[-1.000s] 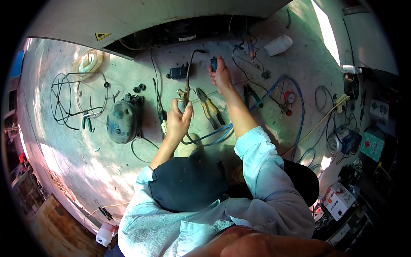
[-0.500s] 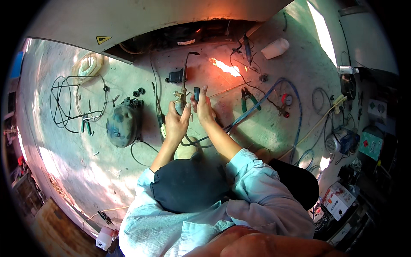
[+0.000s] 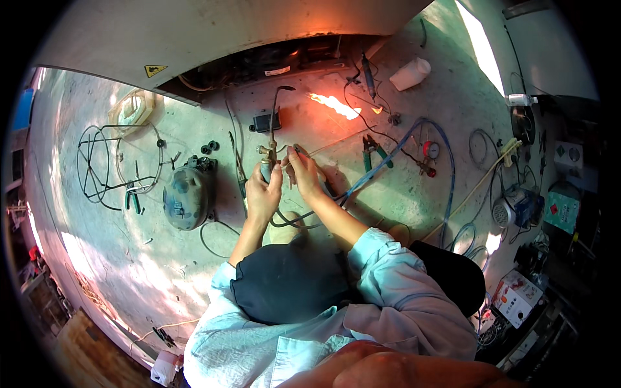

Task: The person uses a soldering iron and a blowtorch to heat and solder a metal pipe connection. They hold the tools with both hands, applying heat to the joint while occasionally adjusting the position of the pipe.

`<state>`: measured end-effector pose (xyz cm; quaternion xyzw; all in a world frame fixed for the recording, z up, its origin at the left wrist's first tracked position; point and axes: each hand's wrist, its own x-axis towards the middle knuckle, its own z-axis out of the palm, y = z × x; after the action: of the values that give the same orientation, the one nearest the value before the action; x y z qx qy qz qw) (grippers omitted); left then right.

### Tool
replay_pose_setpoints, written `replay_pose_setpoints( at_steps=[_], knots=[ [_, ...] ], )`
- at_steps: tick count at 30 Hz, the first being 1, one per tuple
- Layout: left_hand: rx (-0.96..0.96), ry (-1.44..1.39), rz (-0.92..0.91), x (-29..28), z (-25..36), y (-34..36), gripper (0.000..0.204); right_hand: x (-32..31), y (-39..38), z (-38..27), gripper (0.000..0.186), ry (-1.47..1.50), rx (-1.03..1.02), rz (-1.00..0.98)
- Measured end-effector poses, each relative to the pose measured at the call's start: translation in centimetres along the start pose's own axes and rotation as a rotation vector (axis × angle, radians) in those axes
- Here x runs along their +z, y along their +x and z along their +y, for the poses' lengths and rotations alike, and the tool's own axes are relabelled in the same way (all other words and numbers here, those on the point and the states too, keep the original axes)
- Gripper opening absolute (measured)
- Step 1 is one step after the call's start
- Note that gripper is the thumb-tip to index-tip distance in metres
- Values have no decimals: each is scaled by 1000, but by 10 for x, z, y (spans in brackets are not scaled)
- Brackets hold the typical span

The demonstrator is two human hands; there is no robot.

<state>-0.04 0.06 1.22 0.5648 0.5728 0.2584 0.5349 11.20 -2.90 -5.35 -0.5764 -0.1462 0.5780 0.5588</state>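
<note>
Torch (image 3: pixel 272 154) fills my left hand (image 3: pixel 262 195), flame (image 3: pixel 335 105) at 1 o'clock from it; my right hand's (image 3: pixel 303 174) grip I cannot tell. I judge flame adjustment underway, calling for steadiness.

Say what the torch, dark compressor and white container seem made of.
Torch: dull metal, likely brass, given its yellow-brown tone.
Dark compressor: probably painted steel; rounded shell, blotchy and worn.
White container: likely plastic, from its smooth, pale, moulded look, though too small to be sure.
</note>
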Motion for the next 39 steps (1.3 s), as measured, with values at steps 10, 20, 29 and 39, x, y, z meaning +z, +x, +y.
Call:
replay_pose_setpoints(
  at_steps=[10,20,29,39],
  knots=[
    [110,38,21,-2,18,-3,18,3,-2,18,47,8,55,-47],
    [105,20,33,-1,5,0,23,2,-1,13,49,0,59,-5],
    [42,-3,20,-2,4,0,23,5,-2,15,48,26,68,17],
    [-1,46,26,1,-2,0,31,-25,21,36,35,-740,-237,258]
  ],
)
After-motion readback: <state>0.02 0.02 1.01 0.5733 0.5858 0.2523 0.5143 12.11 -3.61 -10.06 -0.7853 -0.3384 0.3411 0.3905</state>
